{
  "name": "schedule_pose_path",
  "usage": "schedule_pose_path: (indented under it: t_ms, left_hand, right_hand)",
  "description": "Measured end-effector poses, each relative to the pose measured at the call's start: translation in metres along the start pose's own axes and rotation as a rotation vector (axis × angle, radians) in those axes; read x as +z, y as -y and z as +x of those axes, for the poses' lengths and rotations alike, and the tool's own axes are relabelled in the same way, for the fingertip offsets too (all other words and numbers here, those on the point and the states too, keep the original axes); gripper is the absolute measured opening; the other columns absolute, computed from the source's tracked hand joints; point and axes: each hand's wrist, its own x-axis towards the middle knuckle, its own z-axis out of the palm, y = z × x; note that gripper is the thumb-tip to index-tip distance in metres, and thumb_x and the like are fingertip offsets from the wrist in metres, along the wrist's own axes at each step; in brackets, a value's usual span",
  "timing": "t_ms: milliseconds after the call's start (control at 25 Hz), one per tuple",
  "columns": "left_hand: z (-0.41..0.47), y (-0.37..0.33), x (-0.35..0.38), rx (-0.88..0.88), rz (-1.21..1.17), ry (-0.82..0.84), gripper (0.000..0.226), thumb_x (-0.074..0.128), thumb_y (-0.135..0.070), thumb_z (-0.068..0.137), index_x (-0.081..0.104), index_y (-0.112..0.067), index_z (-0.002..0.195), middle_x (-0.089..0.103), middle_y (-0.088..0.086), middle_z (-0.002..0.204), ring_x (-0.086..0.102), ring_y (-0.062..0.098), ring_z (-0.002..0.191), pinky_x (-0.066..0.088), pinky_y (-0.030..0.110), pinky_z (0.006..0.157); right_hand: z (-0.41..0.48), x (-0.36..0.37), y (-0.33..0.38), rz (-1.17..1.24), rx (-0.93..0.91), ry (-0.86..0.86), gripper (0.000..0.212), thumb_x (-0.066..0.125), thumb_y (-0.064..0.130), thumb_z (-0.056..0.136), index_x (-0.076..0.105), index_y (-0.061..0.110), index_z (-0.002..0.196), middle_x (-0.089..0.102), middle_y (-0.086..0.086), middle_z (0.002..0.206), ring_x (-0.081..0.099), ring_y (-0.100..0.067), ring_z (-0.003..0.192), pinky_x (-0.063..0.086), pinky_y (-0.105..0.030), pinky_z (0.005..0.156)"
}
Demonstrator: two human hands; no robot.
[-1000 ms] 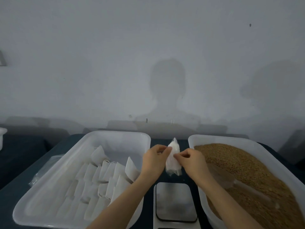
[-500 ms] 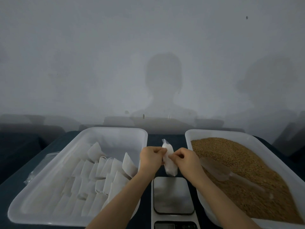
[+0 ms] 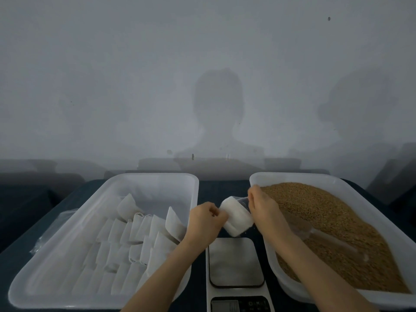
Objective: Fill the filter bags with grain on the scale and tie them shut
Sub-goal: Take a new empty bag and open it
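A white filter bag (image 3: 235, 220) hangs tilted in the air above the far edge of the scale (image 3: 235, 262), between the two tubs. My left hand (image 3: 206, 222) pinches its left side with curled fingers. My right hand (image 3: 264, 209) holds its right side near the upper end, beside the rim of the grain tub (image 3: 292, 176). The tub is heaped with brown grain (image 3: 333, 221), and a clear scoop (image 3: 315, 236) lies in it. The scale's platform is bare. How the right fingertips meet the bag is hidden behind the hand.
At left stands a white tub (image 3: 157, 176) with several flat empty filter bags (image 3: 139, 233) in rows. A clear plastic wrapper (image 3: 45, 235) lies against that tub's left side. The scale's display (image 3: 238, 304) is at the bottom edge. A grey wall rises behind the dark table.
The bag was upright and narrow between both hands; now it is tilted and spread wider. My right hand has shifted right toward the grain tub.
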Motion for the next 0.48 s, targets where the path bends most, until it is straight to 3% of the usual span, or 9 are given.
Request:
schedule_pose_path:
  t_ms: [80, 160, 280, 320, 400, 480]
  left_hand:
    - [0.000, -0.006, -0.003, -0.050, -0.156, -0.040, 0.011, 0.062, -0.018, 0.090, 0.059, -0.011, 0.083, 0.062, 0.002, 0.084, 0.066, 0.018, 0.079, 0.058, 0.023, 0.062]
    - [-0.002, -0.018, -0.006, -0.073, -0.246, -0.075, 0.009, 0.060, -0.015, 0.091, 0.057, -0.014, 0.083, 0.062, 0.007, 0.083, 0.064, 0.014, 0.074, 0.055, 0.018, 0.054]
    - [-0.006, -0.028, -0.005, -0.022, -0.276, -0.118, 0.007, 0.058, -0.015, 0.091, 0.057, -0.014, 0.084, 0.062, 0.005, 0.082, 0.064, 0.013, 0.071, 0.060, 0.028, 0.066]
    - [-0.008, -0.029, -0.004, 0.009, -0.252, -0.136, 0.008, 0.057, -0.017, 0.091, 0.058, -0.015, 0.084, 0.063, 0.003, 0.080, 0.064, 0.012, 0.071, 0.060, 0.027, 0.068]
    - [-0.012, -0.032, -0.003, 0.078, -0.175, -0.179, 0.010, 0.057, -0.020, 0.091, 0.057, -0.018, 0.081, 0.062, -0.003, 0.077, 0.062, 0.007, 0.070, 0.051, 0.011, 0.062]
    - [-0.016, -0.032, 0.000, 0.161, -0.167, -0.185, 0.014, 0.058, -0.018, 0.091, 0.055, -0.017, 0.078, 0.061, -0.007, 0.076, 0.058, -0.010, 0.070, 0.043, 0.004, 0.059]
  right_hand:
    - [-0.005, -0.002, 0.005, -0.022, -0.099, 0.080, 0.012, 0.044, 0.013, 0.092, 0.048, 0.023, 0.087, 0.050, 0.004, 0.080, 0.049, -0.013, 0.070, 0.037, -0.025, 0.057]
    - [-0.008, 0.000, 0.008, 0.022, -0.132, 0.099, 0.021, 0.050, 0.015, 0.093, 0.064, 0.020, 0.108, 0.058, 0.001, 0.096, 0.055, -0.014, 0.084, 0.042, -0.020, 0.070]
    - [-0.010, -0.005, 0.025, 0.228, -0.036, 0.066, 0.025, 0.053, 0.035, 0.093, 0.067, 0.021, 0.107, 0.062, 0.011, 0.081, 0.057, -0.002, 0.070, 0.043, -0.010, 0.061]
    - [-0.008, -0.005, 0.029, 0.253, -0.024, 0.076, 0.027, 0.054, 0.037, 0.092, 0.067, 0.019, 0.107, 0.065, 0.008, 0.083, 0.058, -0.003, 0.070, 0.044, -0.011, 0.061]
    - [-0.006, -0.009, 0.034, 0.283, 0.031, 0.112, 0.031, 0.059, 0.030, 0.090, 0.062, 0.017, 0.118, 0.067, -0.002, 0.101, 0.059, -0.009, 0.078, 0.049, -0.020, 0.068]
    - [-0.005, -0.012, 0.039, 0.284, 0.067, 0.110, 0.029, 0.062, 0.023, 0.088, 0.062, 0.013, 0.116, 0.065, -0.005, 0.102, 0.058, -0.012, 0.080, 0.053, -0.026, 0.067]
